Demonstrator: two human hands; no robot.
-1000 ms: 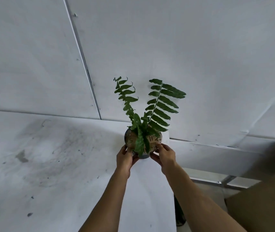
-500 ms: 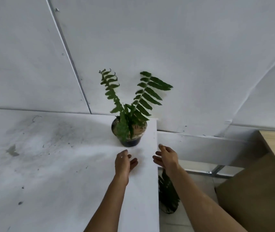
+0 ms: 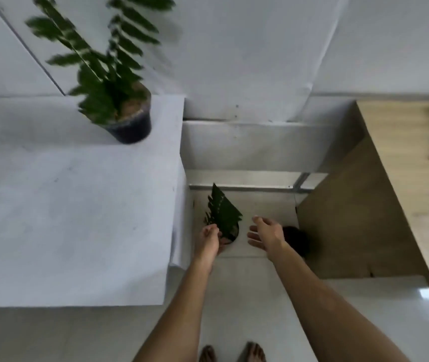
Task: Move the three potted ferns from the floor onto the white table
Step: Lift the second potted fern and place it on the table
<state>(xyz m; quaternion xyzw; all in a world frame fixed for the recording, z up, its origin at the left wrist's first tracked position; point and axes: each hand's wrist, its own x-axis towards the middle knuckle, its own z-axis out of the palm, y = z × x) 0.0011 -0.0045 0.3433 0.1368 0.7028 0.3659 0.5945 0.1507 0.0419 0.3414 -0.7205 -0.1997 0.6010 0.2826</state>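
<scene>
Standing at the corner of the white table, we have turned our view down from the wall to the floor gap between the table and a wooden cabinet. A second ago both hands were cupped round the first potted fern; now it stands alone near the table's far right corner, leaning a little in the blurred view, and both arms reach toward the tiled floor. So we judge one fern delivered and the second pickup starting.

The second fern sits on the floor just beside the table's edge, its dark fronds upright. Our left hand is at its near side, fingers curled against the fronds or the pot rim; we cannot tell whether they have closed on anything. Our right hand hovers just right of the plant, fingers spread and empty.

Behind the right wrist lies a dark round shape, possibly the third pot, too hidden to be sure.
</scene>
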